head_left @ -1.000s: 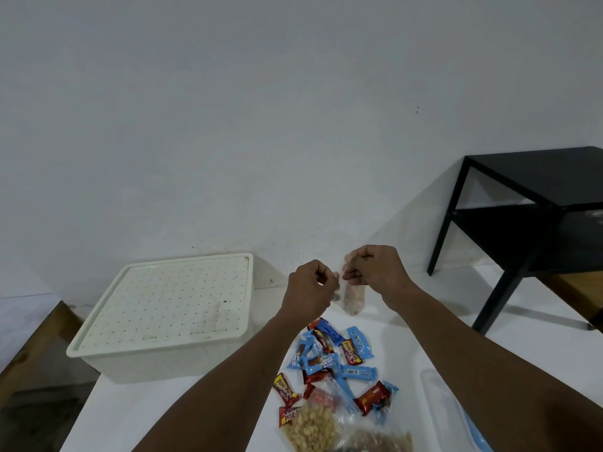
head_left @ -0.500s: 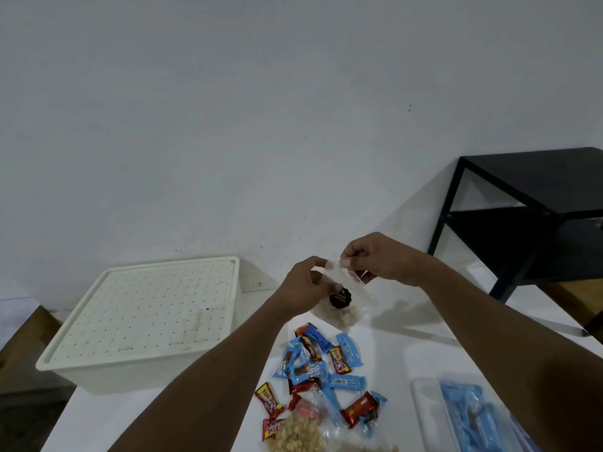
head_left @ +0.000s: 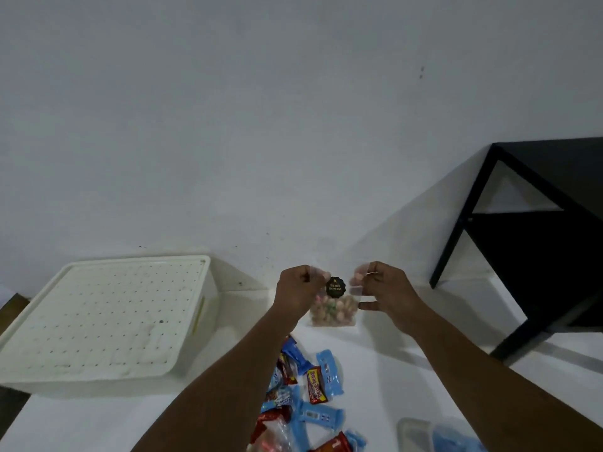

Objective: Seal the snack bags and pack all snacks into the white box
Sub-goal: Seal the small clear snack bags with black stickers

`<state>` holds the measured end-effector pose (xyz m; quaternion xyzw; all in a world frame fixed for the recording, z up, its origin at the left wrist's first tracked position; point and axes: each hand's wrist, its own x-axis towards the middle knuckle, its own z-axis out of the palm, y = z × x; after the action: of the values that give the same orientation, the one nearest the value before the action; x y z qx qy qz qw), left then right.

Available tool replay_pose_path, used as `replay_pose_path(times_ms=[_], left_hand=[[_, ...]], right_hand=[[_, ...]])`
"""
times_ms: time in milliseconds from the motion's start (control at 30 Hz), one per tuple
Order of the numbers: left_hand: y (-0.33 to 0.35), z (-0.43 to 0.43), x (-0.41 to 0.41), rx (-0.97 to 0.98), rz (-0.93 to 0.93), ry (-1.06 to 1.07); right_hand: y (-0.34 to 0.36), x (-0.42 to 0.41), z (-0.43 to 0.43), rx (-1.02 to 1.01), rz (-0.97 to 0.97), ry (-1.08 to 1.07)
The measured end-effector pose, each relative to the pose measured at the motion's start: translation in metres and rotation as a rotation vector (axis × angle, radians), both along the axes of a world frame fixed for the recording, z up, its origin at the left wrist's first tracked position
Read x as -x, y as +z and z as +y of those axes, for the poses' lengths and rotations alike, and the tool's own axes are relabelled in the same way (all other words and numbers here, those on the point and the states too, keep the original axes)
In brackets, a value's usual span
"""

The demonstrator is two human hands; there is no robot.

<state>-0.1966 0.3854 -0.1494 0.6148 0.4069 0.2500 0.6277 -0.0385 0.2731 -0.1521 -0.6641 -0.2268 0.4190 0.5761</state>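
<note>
A small clear snack bag [head_left: 332,311] with a round black label and pale biscuits inside hangs upright in front of me. My left hand [head_left: 295,288] pinches its top left corner and my right hand [head_left: 386,288] pinches its top right corner, with two fingers held out below. The white box [head_left: 107,321] sits to the left with its perforated lid on. Several blue and red wrapped snacks [head_left: 310,389] lie in a pile on the white table [head_left: 98,422] under my arms.
A black side table [head_left: 535,230] with a lower shelf stands at the right. A clear container [head_left: 416,433] with blue packets shows at the bottom right edge. A plain white wall runs behind everything.
My hands have moved apart along the bag's top edge. The bag, tilted half a second ago, now hangs straight with its label facing me.
</note>
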Motion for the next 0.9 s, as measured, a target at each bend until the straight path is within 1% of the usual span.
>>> replay_pose_path(times_ms=[233,300,433,567,733,833,900], left_hand=[[-0.076,0.021,-0.062,-0.028,0.156,0.044],[-0.089,0.026,-0.074,-0.034,0.184,0.054],[-0.11,0.045,-0.094,-0.029,0.239,0.069],[-0.118,0.059,-0.108,-0.064,0.279,0.133],[-0.118,0.061,-0.103,-0.031,0.368,0.153],[-0.111,0.053,-0.086,-0.063,0.428,0.109],[-0.11,0.045,-0.068,-0.049,0.466,0.042]], right_hand=[[-0.066,-0.062,0.034,0.15,-0.108,-0.034],[-0.082,-0.076,0.043,0.195,-0.148,-0.029],[-0.102,-0.095,0.061,0.238,-0.164,-0.029],[-0.118,-0.108,0.08,0.265,-0.167,-0.046],[-0.117,-0.1,0.077,0.347,-0.278,-0.103],[-0.106,-0.084,0.063,0.356,-0.325,-0.157],[-0.099,-0.068,0.051,0.381,-0.326,-0.125]])
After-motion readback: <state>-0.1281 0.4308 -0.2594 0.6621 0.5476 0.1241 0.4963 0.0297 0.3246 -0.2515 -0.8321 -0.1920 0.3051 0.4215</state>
